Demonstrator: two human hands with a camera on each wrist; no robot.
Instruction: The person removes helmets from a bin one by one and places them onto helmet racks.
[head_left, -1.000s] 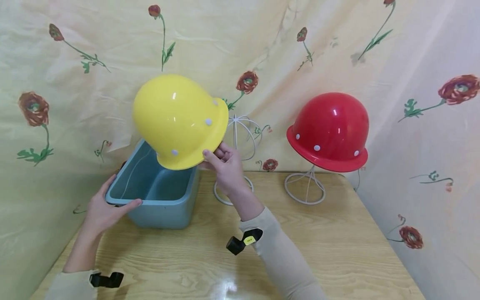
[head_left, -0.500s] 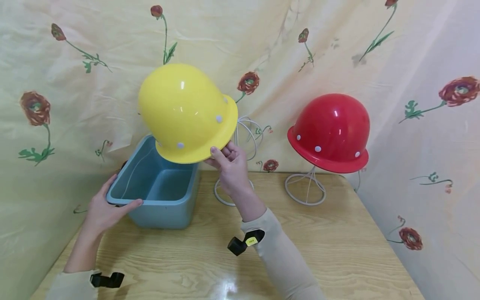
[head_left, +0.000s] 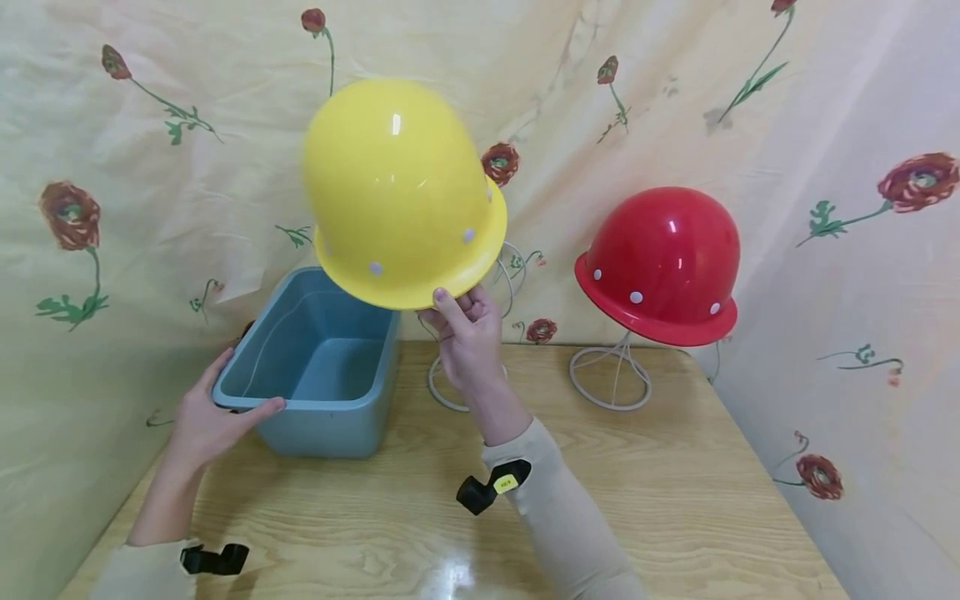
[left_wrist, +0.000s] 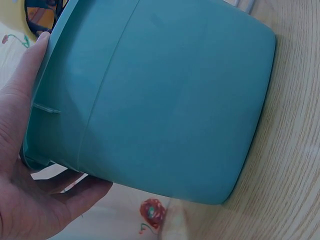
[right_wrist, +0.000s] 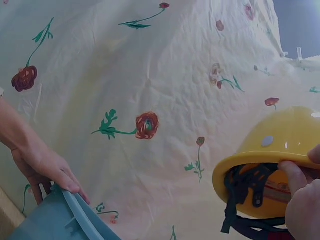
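Observation:
My right hand (head_left: 471,340) pinches the brim of a yellow hard hat (head_left: 397,183), thumb on the outer face and fingers beneath. The hat hangs in the air, crown up, above the right rear of a blue plastic bin (head_left: 322,429). Dark straps (right_wrist: 240,195) show inside the hat in the right wrist view. At the bin's near left corner my left hand (head_left: 206,417) grips the rim, the thumb along the front edge. Its fingers (left_wrist: 82,197) reach round the side in the left wrist view. The visible part of the bin's floor is bare.
A red hard hat (head_left: 663,267) sits tilted on a white wire stand (head_left: 611,379) to the right. Behind my right hand stands another wire stand (head_left: 442,392), partly hidden. A flowered cloth (head_left: 225,167) hangs behind the wooden table (head_left: 360,525).
The yellow hard hat has risen and moved right in my right hand, away from over the bin, and has turned more upright. My left hand and the bin have stayed put.

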